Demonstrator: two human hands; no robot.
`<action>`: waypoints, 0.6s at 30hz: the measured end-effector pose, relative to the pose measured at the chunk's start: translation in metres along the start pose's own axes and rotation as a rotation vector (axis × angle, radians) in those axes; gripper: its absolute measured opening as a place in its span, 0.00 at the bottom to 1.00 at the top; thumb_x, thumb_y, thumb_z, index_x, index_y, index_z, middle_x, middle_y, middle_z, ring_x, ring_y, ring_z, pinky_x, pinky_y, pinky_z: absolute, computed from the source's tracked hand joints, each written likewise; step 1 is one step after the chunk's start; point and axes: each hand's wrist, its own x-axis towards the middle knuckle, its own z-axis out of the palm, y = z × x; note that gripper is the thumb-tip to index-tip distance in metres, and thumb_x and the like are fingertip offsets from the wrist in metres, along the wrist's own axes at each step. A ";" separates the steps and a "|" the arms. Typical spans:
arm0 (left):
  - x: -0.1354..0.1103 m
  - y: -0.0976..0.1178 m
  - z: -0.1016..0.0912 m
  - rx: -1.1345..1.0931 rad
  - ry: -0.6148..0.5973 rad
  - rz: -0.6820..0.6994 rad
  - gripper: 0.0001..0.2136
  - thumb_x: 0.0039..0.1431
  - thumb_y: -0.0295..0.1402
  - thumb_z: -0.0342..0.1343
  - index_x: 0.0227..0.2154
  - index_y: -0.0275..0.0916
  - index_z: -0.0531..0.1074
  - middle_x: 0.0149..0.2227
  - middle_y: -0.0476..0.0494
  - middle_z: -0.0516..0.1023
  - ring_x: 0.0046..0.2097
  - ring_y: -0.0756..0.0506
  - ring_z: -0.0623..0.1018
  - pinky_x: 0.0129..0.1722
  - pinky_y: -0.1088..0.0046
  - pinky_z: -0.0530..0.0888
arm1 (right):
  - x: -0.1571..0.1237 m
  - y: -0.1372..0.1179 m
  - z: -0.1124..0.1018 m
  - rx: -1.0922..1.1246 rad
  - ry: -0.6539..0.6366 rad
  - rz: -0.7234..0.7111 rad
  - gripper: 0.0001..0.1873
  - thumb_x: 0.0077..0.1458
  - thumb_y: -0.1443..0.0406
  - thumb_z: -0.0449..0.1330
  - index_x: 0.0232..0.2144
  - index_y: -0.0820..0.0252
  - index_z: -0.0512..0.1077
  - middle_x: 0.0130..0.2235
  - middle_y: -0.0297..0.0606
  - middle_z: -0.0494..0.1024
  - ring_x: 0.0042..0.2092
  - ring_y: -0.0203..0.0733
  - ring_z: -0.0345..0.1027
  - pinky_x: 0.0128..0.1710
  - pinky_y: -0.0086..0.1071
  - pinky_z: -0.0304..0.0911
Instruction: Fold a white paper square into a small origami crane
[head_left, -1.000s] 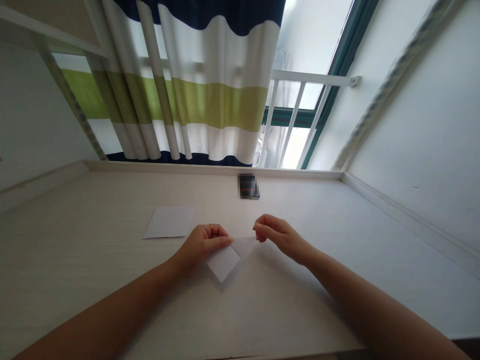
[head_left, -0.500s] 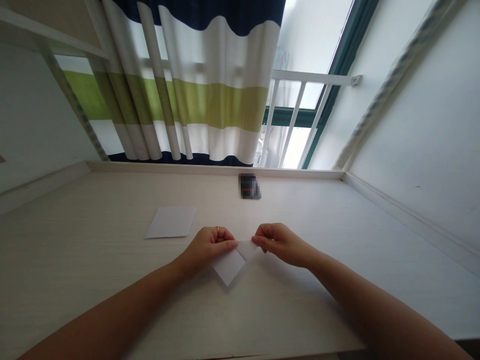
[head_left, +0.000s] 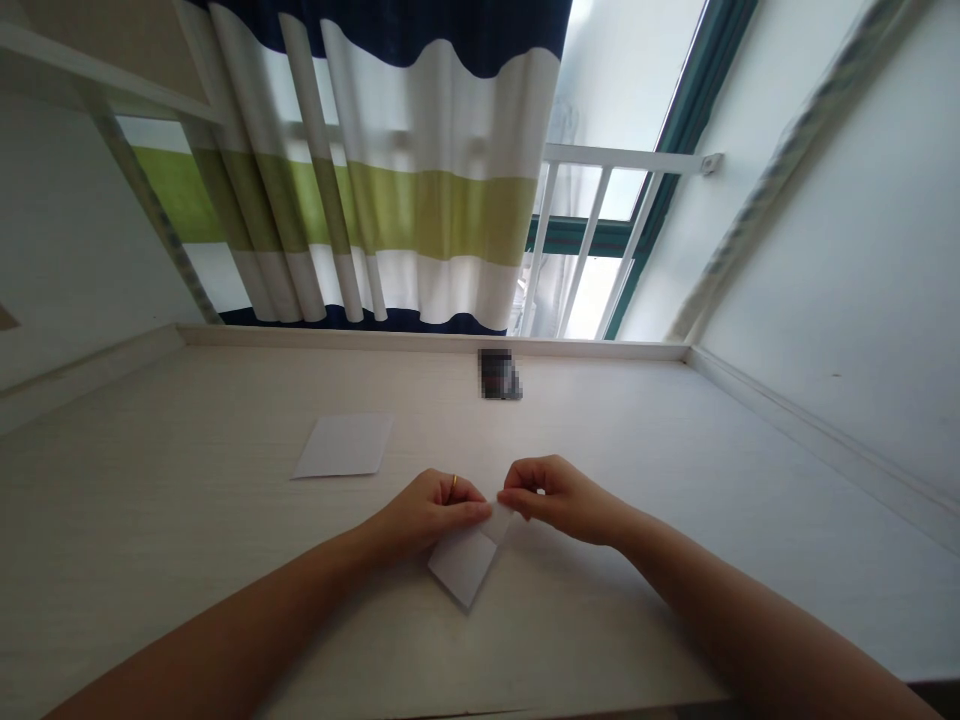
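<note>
A small folded piece of white paper [head_left: 463, 568] is held between my hands over the pale table, one corner pointing down toward me. My left hand [head_left: 442, 505], with a ring on one finger, pinches its upper left edge between thumb and fingers. At the upper right corner, my right hand [head_left: 553, 495] has the paper between thumb and forefinger. Both hands are closed, their fingertips close together. A fold line crosses the paper near its top. Part of the paper is hidden under my left hand.
A flat white sheet [head_left: 343, 445] lies on the table [head_left: 187, 560] to the left, beyond my left hand. A dark, pixelated object [head_left: 499, 374] sits near the raised back edge. Behind it hang a striped curtain [head_left: 442, 215] and a white railing [head_left: 592, 200].
My hands have come closer together, the left moving right and slightly toward me. The folded paper has turned and shifted a little right and nearer to me.
</note>
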 end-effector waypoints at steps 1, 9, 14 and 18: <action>-0.001 0.000 0.001 -0.016 -0.008 -0.016 0.13 0.42 0.40 0.58 0.23 0.33 0.72 0.17 0.52 0.67 0.19 0.55 0.62 0.19 0.79 0.57 | -0.001 -0.001 0.001 -0.001 -0.003 -0.002 0.11 0.49 0.61 0.54 0.21 0.63 0.65 0.20 0.30 0.64 0.22 0.29 0.53 0.22 0.25 0.51; -0.004 0.006 0.001 -0.030 -0.015 -0.015 0.11 0.42 0.37 0.59 0.20 0.33 0.71 0.15 0.53 0.66 0.19 0.55 0.61 0.20 0.78 0.56 | -0.004 -0.005 -0.008 -0.008 -0.043 -0.039 0.13 0.49 0.60 0.54 0.19 0.63 0.64 0.20 0.30 0.65 0.22 0.29 0.54 0.22 0.25 0.51; -0.004 0.008 -0.005 0.000 0.026 0.063 0.09 0.44 0.36 0.57 0.19 0.33 0.72 0.16 0.52 0.67 0.21 0.54 0.63 0.22 0.78 0.58 | -0.005 -0.001 -0.020 0.035 -0.003 -0.021 0.13 0.48 0.59 0.55 0.20 0.64 0.65 0.20 0.30 0.63 0.22 0.29 0.53 0.22 0.25 0.50; -0.006 0.008 -0.006 0.001 0.038 0.101 0.09 0.45 0.35 0.56 0.21 0.33 0.72 0.17 0.51 0.67 0.21 0.54 0.63 0.23 0.78 0.59 | -0.004 0.002 -0.020 0.158 0.011 -0.037 0.13 0.48 0.59 0.56 0.21 0.64 0.65 0.19 0.29 0.64 0.22 0.29 0.53 0.22 0.25 0.50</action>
